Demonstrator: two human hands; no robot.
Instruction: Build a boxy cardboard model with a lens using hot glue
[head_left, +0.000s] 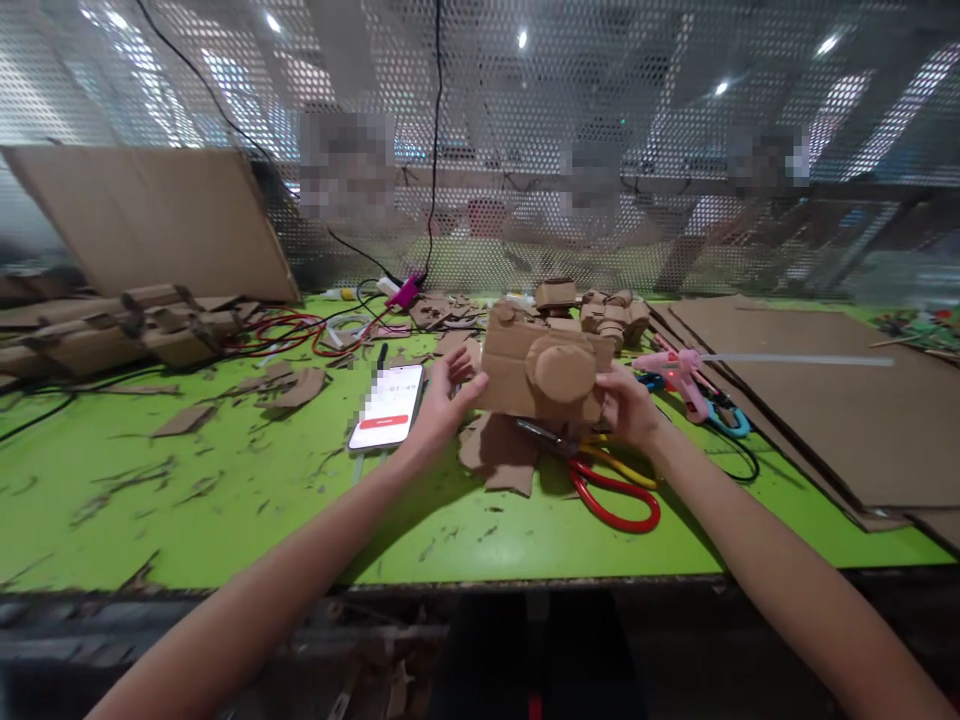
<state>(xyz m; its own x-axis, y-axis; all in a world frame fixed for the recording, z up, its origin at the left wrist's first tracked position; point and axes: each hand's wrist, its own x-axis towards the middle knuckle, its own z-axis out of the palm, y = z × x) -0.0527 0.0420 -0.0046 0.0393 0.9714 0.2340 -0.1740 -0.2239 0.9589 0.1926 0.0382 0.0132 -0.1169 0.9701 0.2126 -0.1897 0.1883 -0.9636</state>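
A brown cardboard model camera (517, 365) with a round lens piece on its front is held up over the green table. My right hand (631, 408) grips its right side, thumb and fingers closed at the edge. At its left edge is my left hand (448, 390), fingers spread and thumb tip at the cardboard; whether it bears any weight is unclear. Under the model lie large scissors (619, 505) with red and yellow handles, and a torn cardboard piece (502, 455). Left of my left hand lies a lit phone (386, 405).
A pink glue gun (679, 375) with a long glue stick lies at right, beside blue-handled scissors (731, 420). Flat cardboard sheets (817, 400) cover the right side. Cardboard models (615, 315), scraps and a purple plug adapter (405, 290) sit behind, before a perforated metal screen (510, 130).
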